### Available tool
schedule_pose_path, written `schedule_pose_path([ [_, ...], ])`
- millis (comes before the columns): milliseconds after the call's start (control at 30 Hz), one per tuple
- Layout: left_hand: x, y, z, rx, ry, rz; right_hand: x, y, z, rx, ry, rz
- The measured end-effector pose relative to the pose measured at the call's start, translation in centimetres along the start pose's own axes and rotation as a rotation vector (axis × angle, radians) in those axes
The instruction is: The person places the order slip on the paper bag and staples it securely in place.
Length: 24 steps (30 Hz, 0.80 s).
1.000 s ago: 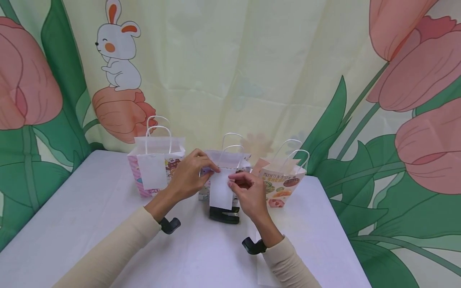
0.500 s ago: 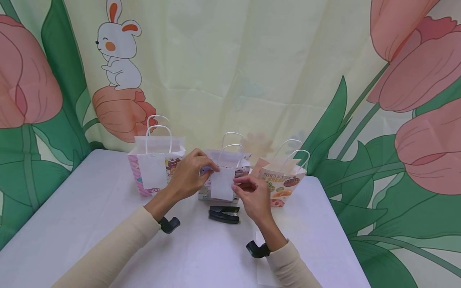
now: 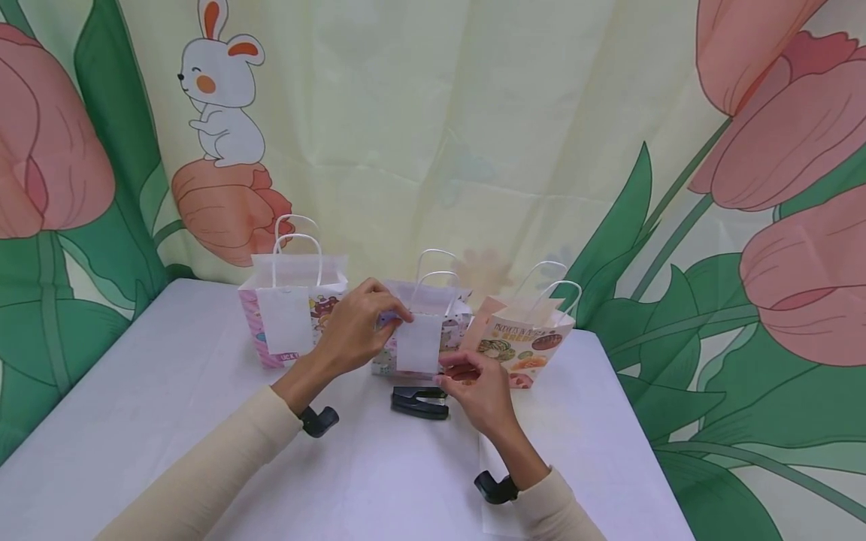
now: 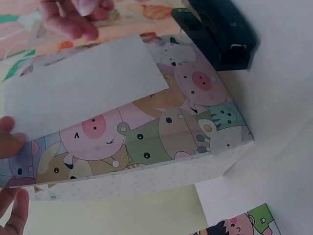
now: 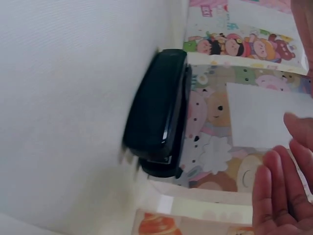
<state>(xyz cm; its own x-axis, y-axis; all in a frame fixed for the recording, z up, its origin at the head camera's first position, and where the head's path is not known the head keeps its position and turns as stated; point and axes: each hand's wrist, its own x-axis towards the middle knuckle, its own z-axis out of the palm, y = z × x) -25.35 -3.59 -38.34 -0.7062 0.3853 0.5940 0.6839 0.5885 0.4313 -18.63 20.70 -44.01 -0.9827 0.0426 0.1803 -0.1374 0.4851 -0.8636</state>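
A gift bag with cartoon animals [image 4: 146, 132] stands in the middle of the table, a blank white sheet of paper [image 3: 417, 344] lying flat against its front. My left hand [image 3: 358, 323] pinches the paper's upper edge together with the bag's rim, thumb on the sheet in the left wrist view. My right hand [image 3: 482, 387] hovers near the sheet's lower right corner, fingers loosely bent and holding nothing. Just in front of the bag, a black stapler [image 3: 419, 403] lies on the table, close to the right fingertips [image 3: 443, 381] in the head view.
To the left stands a pink gift bag [image 3: 250, 315] with a white sheet [image 3: 287, 321] on its front. A food-print gift bag [image 3: 521, 346] leans at the right. White paper [image 3: 497, 518] lies on the table [image 3: 325, 488] beneath the right forearm. A printed curtain [image 3: 528, 113] hangs behind.
The sheet's lower end, which stuck out over the stapler, now lies against the bag. My right hand has let go of the sheet and moved down and right. My left hand stays in place.
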Motion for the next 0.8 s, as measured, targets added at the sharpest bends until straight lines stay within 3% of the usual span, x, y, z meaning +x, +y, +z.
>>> schedule_pose_path([
  [333, -0.1, 0.0, -0.1, -0.008, -0.004, -0.012, -0.4, 1.4, 0.2, -0.082, -0.138, 0.032],
  [800, 0.0, -0.1, 0.0, -0.011, -0.011, -0.009, 0.0, 2.9, 1.1, -0.219, -0.309, -0.049],
])
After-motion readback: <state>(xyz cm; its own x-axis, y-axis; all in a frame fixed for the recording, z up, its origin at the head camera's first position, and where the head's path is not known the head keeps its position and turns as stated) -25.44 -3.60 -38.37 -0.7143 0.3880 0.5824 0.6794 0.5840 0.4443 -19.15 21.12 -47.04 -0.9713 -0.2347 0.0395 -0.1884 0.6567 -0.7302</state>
